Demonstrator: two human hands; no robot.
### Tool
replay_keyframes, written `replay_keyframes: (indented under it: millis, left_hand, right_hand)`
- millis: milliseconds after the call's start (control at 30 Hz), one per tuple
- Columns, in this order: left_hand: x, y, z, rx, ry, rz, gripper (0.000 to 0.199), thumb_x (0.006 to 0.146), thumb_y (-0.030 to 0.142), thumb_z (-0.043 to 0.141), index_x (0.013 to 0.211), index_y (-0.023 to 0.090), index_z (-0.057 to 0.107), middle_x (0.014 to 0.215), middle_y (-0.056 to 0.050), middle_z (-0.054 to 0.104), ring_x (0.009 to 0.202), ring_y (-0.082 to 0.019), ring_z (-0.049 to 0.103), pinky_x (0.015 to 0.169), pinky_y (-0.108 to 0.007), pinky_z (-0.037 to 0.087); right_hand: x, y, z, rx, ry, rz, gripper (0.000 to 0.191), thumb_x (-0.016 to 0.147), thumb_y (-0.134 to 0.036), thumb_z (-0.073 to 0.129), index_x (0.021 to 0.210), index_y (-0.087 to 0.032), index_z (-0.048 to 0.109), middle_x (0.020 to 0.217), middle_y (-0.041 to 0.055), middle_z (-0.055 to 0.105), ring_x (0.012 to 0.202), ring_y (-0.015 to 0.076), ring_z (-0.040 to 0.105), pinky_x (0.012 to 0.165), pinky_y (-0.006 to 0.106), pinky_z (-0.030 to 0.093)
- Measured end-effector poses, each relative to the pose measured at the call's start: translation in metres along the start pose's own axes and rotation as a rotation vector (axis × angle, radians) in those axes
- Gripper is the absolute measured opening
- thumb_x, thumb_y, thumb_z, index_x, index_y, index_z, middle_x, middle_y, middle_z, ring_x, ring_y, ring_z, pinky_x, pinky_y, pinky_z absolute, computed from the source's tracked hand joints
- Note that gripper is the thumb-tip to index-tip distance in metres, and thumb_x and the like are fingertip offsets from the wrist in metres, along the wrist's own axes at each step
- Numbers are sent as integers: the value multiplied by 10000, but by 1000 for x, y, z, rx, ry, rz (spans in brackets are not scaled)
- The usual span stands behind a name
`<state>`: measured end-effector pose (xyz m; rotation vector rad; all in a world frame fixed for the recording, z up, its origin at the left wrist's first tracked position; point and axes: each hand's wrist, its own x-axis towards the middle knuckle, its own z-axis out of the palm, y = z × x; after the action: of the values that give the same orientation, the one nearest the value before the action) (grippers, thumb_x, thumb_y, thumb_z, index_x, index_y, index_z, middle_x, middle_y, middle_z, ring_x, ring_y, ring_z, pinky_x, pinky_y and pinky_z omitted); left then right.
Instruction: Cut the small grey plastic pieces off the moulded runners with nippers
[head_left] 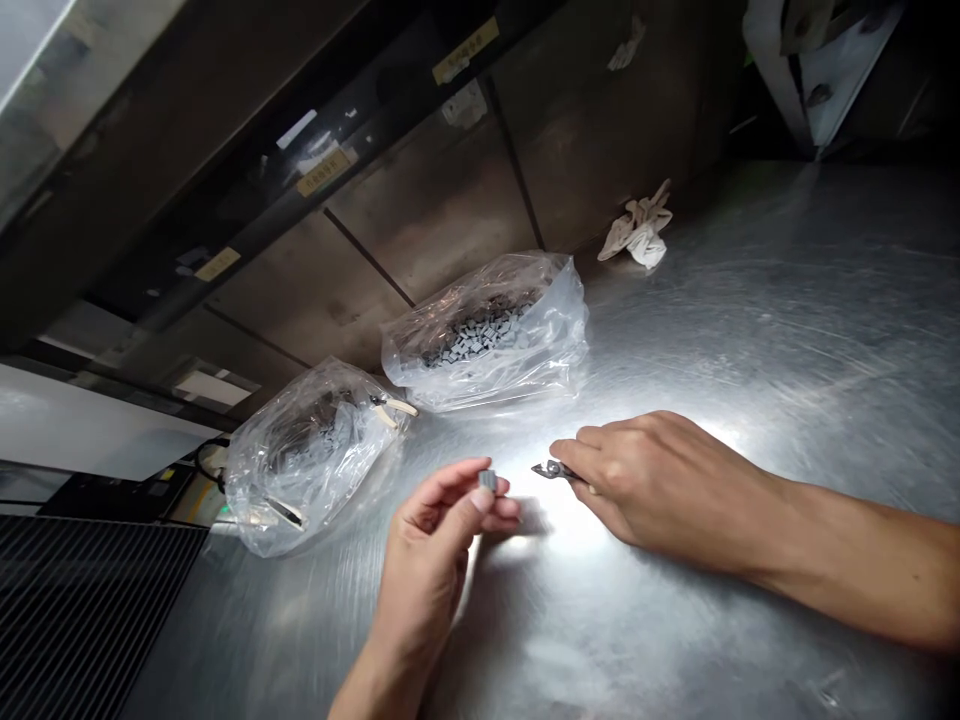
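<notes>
My left hand [442, 530] pinches a small grey plastic part [487, 480] between thumb and fingers, held above the metal table. To its right, my right hand [630, 480] is wrapped round a pair of nippers [553, 469]. Their pointed jaws face the grey part, with a gap between the two. Most of the handles are hidden in my palm. Beyond my hands, a clear plastic bag [555, 350] holds many small grey parts [480, 335]. A second clear bag [255, 510], further left, contains more grey pieces.
Pliers with cream handles [396, 408] lie at the second bag's right edge. A crumpled white cloth [641, 232] rests near the back panel [450, 190]. A dark ribbed grille [82, 600] is at the lower left, and a metal bracket [832, 90] stands at the upper right.
</notes>
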<state>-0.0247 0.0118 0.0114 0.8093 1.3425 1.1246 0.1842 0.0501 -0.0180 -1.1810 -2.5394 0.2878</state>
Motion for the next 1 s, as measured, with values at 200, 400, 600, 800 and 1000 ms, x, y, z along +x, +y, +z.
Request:
replay_keyframes:
  millis: [200, 400, 600, 800, 1000]
  left_hand:
    - [19, 24, -29, -192, 135, 4, 188, 787, 77, 658, 964, 140, 656, 814, -19, 679, 670, -113, 671, 510, -188, 573]
    - [24, 26, -36, -216, 125, -127, 222, 798, 31, 621, 1006, 106, 626, 883, -58, 707, 673, -107, 695, 520, -172, 582]
    - [14, 22, -28, -268, 23, -174, 212, 833, 47, 598, 1028, 119, 639, 830, -59, 709, 674, -119, 708, 553, -178, 590]
    - [2, 22, -19, -293, -35, -190, 160, 888, 130, 616, 1018, 86, 698, 876, -107, 734, 738, -144, 726, 624, -197, 611]
    - [-3, 18, -17, -308, -64, -210, 192, 829, 81, 709, 1017, 113, 737, 955, -107, 753, 795, -132, 727, 692, -185, 611]
  right_hand:
    - [-1, 1, 6, 6, -43, 7, 171, 905, -151, 487, 846, -198, 641, 754, 21, 672, 623, 184, 594, 573, 336, 214]
    - [-3, -1, 10, 51, -53, 2, 159, 905, -179, 512, 916, -197, 669, 802, 26, 691, 664, 191, 622, 594, 324, 276]
    - [-2, -4, 9, 78, -60, 10, 179, 914, -165, 494, 895, -196, 669, 816, 27, 693, 694, 207, 633, 623, 336, 321]
    - [0, -2, 11, 85, -52, 16, 161, 913, -182, 500, 878, -205, 656, 799, 24, 678, 694, 211, 621, 621, 340, 319]
    - [-2, 0, 15, 110, -11, 14, 162, 910, -191, 503, 909, -212, 664, 779, 13, 655, 672, 201, 604, 610, 338, 312]
